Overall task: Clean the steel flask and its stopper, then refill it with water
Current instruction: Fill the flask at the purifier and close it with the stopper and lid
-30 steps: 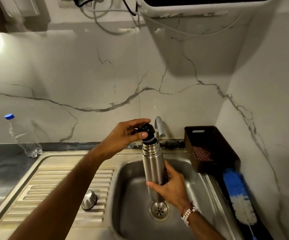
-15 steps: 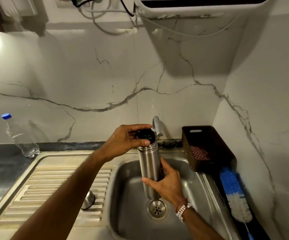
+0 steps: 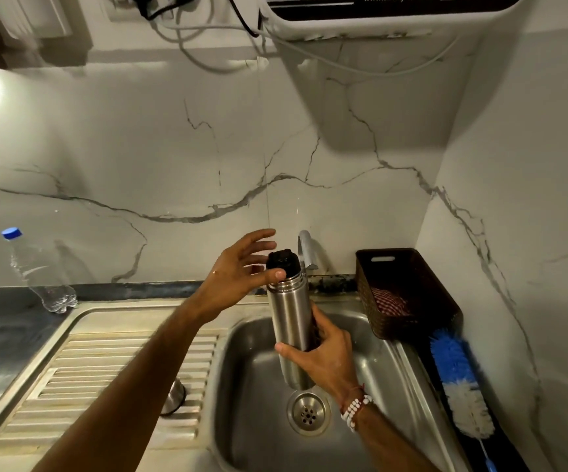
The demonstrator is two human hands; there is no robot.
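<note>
Head view showed the stainless steel sink (image 3: pixel 395 386), with the tall cylindrical steel flask (image 3: pixel 289 315) held upright above its basin, over the drain. The right hand (image 3: pixel 326 359) was wrapped round the flask's lower body. The left hand (image 3: pixel 238 274) was released, its fingers spread straight behind the black round plastic stopper (image 3: pixel 282 260) and only the thumb touching at the neck. The stopper sat in the mouth; whether it was fully seated could not be told. If loose, it might tip into the basin, and the smooth steel could slip through one palm when twisted.
</note>
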